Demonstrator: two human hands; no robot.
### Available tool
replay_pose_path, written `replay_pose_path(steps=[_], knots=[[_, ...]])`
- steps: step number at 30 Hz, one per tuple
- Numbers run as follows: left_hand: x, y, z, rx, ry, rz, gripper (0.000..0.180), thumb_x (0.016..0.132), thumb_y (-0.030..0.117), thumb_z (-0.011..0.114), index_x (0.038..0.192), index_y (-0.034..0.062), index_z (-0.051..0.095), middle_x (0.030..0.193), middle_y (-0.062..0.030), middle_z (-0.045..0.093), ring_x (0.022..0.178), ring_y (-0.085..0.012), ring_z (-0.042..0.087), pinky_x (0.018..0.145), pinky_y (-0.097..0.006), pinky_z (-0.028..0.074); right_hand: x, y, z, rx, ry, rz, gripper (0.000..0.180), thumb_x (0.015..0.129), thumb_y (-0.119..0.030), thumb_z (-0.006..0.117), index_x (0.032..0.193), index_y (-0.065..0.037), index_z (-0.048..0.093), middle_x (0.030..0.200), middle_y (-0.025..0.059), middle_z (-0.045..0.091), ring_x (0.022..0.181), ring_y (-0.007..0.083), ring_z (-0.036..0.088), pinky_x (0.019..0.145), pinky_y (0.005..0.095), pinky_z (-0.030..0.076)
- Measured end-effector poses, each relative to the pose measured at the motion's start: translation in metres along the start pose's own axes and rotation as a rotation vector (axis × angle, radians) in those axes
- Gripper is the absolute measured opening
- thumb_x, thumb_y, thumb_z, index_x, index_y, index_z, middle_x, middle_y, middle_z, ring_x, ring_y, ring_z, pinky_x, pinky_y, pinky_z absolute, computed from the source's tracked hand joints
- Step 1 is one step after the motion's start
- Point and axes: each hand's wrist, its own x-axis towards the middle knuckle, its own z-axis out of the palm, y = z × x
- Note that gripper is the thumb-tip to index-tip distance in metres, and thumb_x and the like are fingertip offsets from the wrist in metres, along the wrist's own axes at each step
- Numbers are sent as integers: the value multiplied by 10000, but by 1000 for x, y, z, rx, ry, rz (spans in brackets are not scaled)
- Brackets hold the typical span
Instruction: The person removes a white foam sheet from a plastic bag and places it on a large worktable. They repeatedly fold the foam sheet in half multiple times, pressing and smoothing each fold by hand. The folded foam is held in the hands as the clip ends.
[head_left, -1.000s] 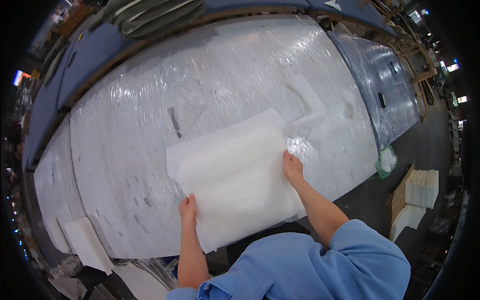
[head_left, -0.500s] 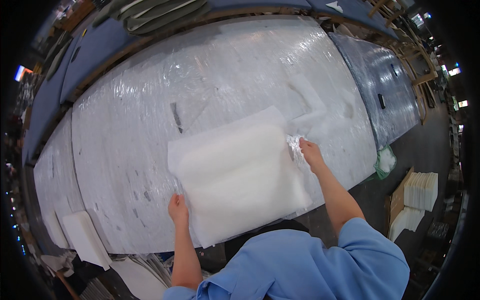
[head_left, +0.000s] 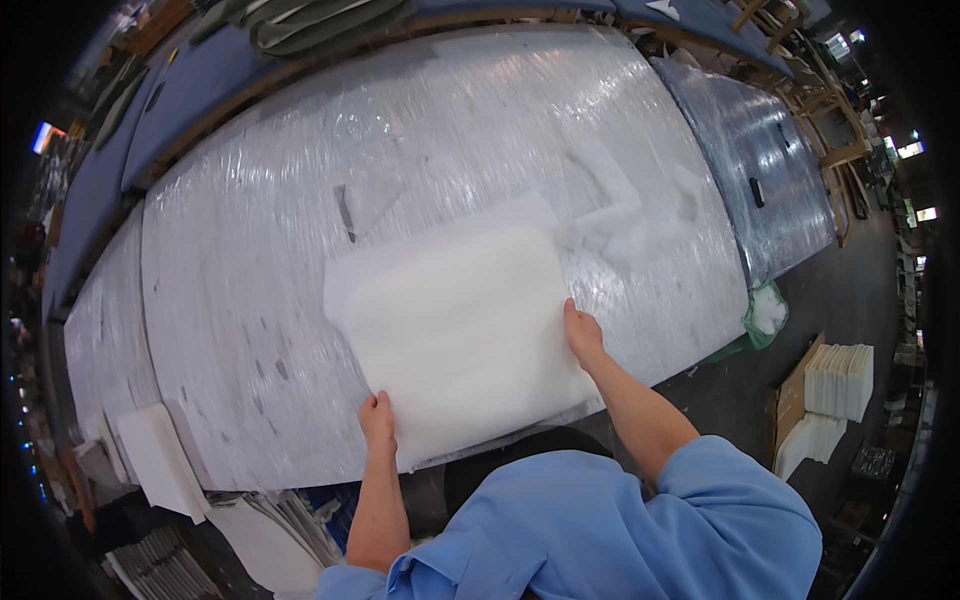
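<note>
A thick white sheet of padding (head_left: 450, 320) lies flat on a large table wrapped in clear plastic film (head_left: 250, 230). My left hand (head_left: 378, 417) grips the sheet's near left corner at the table's front edge. My right hand (head_left: 582, 333) holds the sheet's right edge, fingers curled on it. Both forearms come up from blue sleeves at the bottom.
Scraps of white padding (head_left: 625, 215) lie on the table beyond the sheet's right corner. A green bag of white scraps (head_left: 766, 312) hangs at the table's right end. Stacks of white sheets in a cardboard box (head_left: 835, 385) stand on the floor at right; more white pieces (head_left: 160, 455) lie lower left.
My right hand has come back from the sheet's far right corner to its right edge. My left hand shifted right along the near edge. The sheet sits a little lower.
</note>
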Motion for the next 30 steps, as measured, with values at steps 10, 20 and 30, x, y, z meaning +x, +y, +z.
replay_pose_path(steps=[10, 20, 30], knots=[[4, 8, -32, -129, -220, -71, 363, 1048, 187, 612, 1301, -73, 641, 1211, -113, 706, 1080, -206, 671, 955, -347, 526, 41, 24, -10, 89, 1, 5, 911, 1049, -694, 342, 1302, 134, 627, 1305, 304, 657, 1271, 416, 601, 1090, 469, 436], [-48, -24, -19, 57, -102, 80, 383, 1048, 271, 606, 1227, -67, 631, 994, -49, 681, 859, -162, 586, 791, -349, 487, -25, 61, -34, 75, -70, -27, 774, 1046, -647, 454, 1170, 71, 716, 1178, 213, 729, 1120, 340, 663, 982, 420, 488], [-28, -35, -17, -145, -210, -129, 319, 1049, 274, 629, 1099, -31, 709, 1026, -99, 737, 884, -188, 668, 811, -344, 527, -12, 64, -9, 56, 36, 36, 842, 1047, -667, 363, 1211, 83, 710, 1272, 326, 674, 1256, 459, 615, 1061, 478, 463]])
